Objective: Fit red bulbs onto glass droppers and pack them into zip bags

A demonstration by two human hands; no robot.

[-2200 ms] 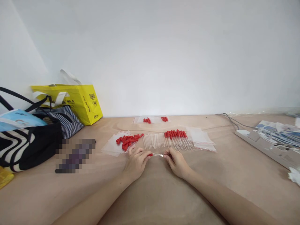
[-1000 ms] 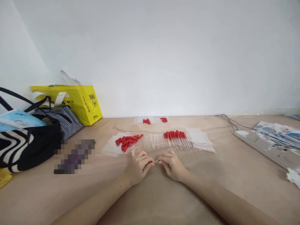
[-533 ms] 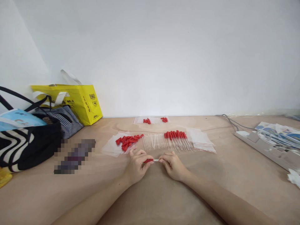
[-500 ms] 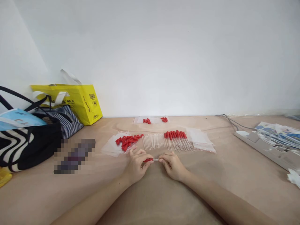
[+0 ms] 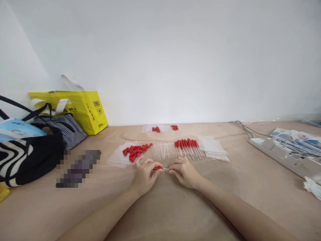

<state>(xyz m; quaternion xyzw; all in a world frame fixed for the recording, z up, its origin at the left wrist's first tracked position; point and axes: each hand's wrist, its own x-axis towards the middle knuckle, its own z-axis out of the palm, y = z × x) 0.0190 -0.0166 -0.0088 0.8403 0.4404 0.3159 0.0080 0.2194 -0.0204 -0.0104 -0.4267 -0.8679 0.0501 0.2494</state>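
Between thumb and fingers, my left hand (image 5: 146, 174) pinches a red rubber bulb (image 5: 157, 168). A thin clear dropper tube (image 5: 166, 169) sticks out of the bulb toward the right, its other end pinched by my right hand (image 5: 184, 171). Just beyond my left hand lies a pile of loose red bulbs (image 5: 135, 152) on clear plastic bags. A row of bare clear tubes (image 5: 162, 151) lies beyond the gap between my hands. To its right, several droppers with red bulbs fitted (image 5: 187, 144) lie side by side.
Flat clear zip bags (image 5: 213, 147) lie right of the droppers. Near the wall sits another bag with red bulbs (image 5: 155, 129). At left stand a yellow bag (image 5: 91, 113), a striped pouch (image 5: 72, 129) and a black bag (image 5: 47, 154). A white power strip (image 5: 276, 155) and papers lie right.
Both hands keep their pinch on the bulb and tube in nearly the same place. The whole view has shifted slightly.
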